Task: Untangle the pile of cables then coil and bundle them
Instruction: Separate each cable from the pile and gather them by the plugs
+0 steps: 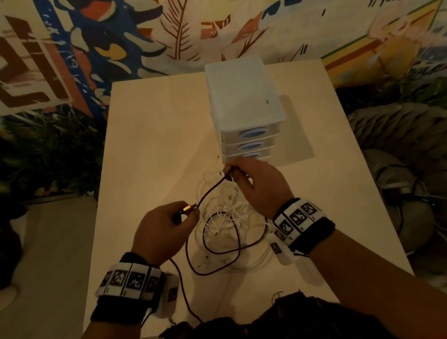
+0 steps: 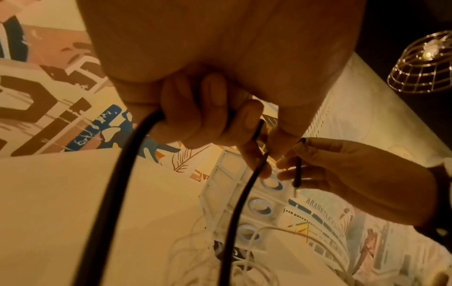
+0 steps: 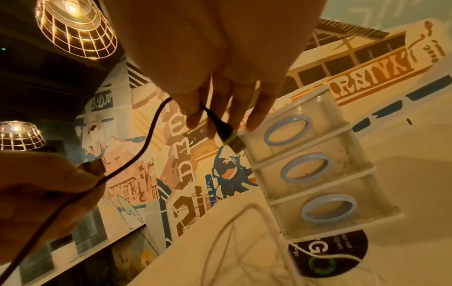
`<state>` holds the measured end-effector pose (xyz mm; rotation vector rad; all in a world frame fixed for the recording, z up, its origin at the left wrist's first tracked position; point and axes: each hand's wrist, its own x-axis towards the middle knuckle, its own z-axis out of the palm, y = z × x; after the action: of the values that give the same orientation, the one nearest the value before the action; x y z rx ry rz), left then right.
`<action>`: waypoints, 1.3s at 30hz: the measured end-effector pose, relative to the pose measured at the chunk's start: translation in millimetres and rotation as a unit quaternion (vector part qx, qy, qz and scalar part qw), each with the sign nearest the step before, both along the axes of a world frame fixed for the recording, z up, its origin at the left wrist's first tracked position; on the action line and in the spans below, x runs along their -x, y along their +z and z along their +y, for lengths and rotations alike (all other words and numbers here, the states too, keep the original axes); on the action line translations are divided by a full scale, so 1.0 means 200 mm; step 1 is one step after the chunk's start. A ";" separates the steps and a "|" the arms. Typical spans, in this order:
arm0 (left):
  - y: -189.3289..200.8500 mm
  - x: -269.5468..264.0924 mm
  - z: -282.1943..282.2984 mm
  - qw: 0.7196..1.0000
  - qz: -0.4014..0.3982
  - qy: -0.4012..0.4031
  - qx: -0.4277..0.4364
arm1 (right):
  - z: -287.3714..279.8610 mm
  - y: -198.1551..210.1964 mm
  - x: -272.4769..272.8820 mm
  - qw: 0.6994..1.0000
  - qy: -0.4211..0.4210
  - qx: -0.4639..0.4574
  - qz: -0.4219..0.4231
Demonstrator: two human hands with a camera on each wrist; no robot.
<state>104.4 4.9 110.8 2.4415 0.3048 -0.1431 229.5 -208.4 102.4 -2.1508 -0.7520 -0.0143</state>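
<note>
Both ends of the dark cable [image 1: 211, 192] are in hand and raised above the table [image 1: 146, 150]. The left hand [image 1: 162, 231] is curled round the cable near a metallic, gold-toned connector [image 1: 186, 209]; the left wrist view shows two runs of the cable passing under its fingers [image 2: 195, 116]. The right hand [image 1: 260, 184] pinches the other end between thumb and fingertips, just behind a USB plug [image 3: 236, 144] that points towards the drawer unit [image 1: 246, 106]. The rest of the dark cable loops down across the pile of white cables [image 1: 227, 213] and trails off the near edge of the table; whether it is still caught in the white strands cannot be told. Judgement: the step in hand is freeing the dark cable before coiling. It is best done by keeping one end pinned in the left hand and feeding the plug end back through any loop, not by pulling both ends apart, which would tighten a knot. Lift slowly; if white strands rise with it, stop and trace the crossing. Once it hangs free, coil in even loops towards the left hand.
</note>
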 end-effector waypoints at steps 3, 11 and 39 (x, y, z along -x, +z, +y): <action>0.00 -0.02 -0.03 1.000 -0.022 0.002 0.014 | -0.01 0.04 -0.01 0.999 0.014 -0.001 0.049; 0.07 -0.05 -0.05 0.975 -0.135 0.061 0.163 | -0.19 -0.04 0.03 0.965 -0.047 0.034 0.256; 0.23 -0.09 -0.12 0.970 -0.149 -0.013 0.192 | 0.09 0.17 0.17 0.996 0.045 0.045 0.057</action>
<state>122.1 -18.6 156.2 2.0457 0.0981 0.1427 194.7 -191.2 136.2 -2.1806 -0.7953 0.1926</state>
